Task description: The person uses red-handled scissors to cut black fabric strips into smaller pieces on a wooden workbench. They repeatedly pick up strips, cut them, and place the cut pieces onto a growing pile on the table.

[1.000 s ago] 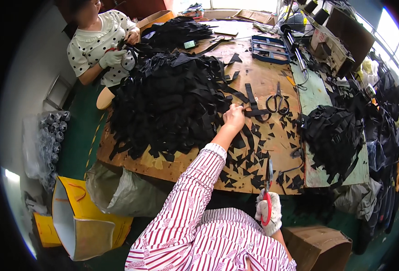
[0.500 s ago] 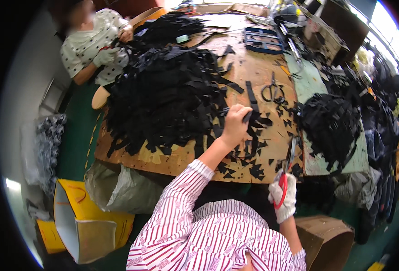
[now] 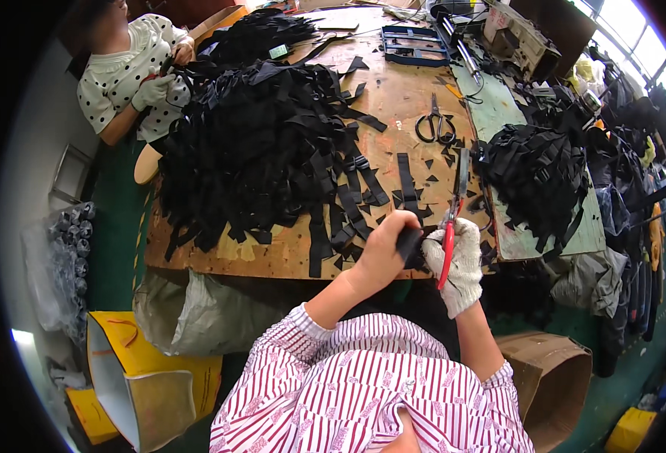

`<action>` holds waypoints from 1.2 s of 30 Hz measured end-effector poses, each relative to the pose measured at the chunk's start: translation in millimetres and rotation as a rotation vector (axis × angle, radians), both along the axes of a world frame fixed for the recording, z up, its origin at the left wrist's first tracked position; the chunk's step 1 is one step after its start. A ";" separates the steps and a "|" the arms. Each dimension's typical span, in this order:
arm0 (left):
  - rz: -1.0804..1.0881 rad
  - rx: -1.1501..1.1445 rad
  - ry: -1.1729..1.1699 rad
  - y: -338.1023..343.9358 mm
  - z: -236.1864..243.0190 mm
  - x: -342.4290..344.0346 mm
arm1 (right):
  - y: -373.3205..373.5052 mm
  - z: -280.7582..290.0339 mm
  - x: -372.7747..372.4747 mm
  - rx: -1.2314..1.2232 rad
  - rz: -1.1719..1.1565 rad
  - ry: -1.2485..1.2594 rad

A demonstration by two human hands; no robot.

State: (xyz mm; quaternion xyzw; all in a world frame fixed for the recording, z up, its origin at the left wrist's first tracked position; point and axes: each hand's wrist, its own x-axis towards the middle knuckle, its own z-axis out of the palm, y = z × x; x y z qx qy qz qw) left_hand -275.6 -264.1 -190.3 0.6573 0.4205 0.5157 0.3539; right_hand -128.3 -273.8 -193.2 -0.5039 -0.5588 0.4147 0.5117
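My bare left hand (image 3: 382, 248) is closed on a black webbing strap (image 3: 408, 243) above the table's near edge. Close beside it on the right, my right hand (image 3: 459, 266), in a white knitted glove, grips red-handled scissors (image 3: 447, 255) with the blades pointing away from me. The strap's far end is hard to separate from the strips lying just beyond the hands. A large heap of black straps (image 3: 250, 151) covers the table's left half. Small black offcuts lie scattered around the hands. Black-handled scissors (image 3: 435, 130) rest on the wood farther off.
Across the far left corner a person in a dotted shirt (image 3: 133, 68) works with one gloved hand. A blue tray (image 3: 416, 47) sits toward the back. Another black strap pile (image 3: 535, 177) lies on the right board. Below stand a yellow box (image 3: 152, 351) and a cardboard box (image 3: 548, 377).
My left hand has drawn back toward me with the strap. My right hand has brought the red-handled scissors up and left, next to it. The view has shifted slightly.
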 end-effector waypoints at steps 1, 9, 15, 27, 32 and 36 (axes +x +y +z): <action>-0.034 -0.170 -0.158 -1.1 -3.5 -1.2 | -0.1 1.3 1.8 -0.044 -0.014 0.036; -0.031 -0.497 -0.613 5.6 -27.9 -11.6 | -5.5 25.4 6.3 -0.225 -0.031 0.422; -0.201 -0.642 -0.522 -14.9 -14.2 9.4 | -6.1 -2.0 -2.7 -0.139 -0.188 0.334; -0.408 -0.603 -0.475 -19.6 -32.1 6.1 | -20.2 -30.9 -2.6 -0.031 -0.103 0.169; -0.522 -0.672 -0.482 -15.0 -28.6 -4.2 | -10.9 -35.6 7.3 0.034 0.017 -0.116; -0.569 -0.710 -0.499 -17.4 -12.2 -14.1 | -16.5 -26.3 8.9 0.005 0.043 -0.028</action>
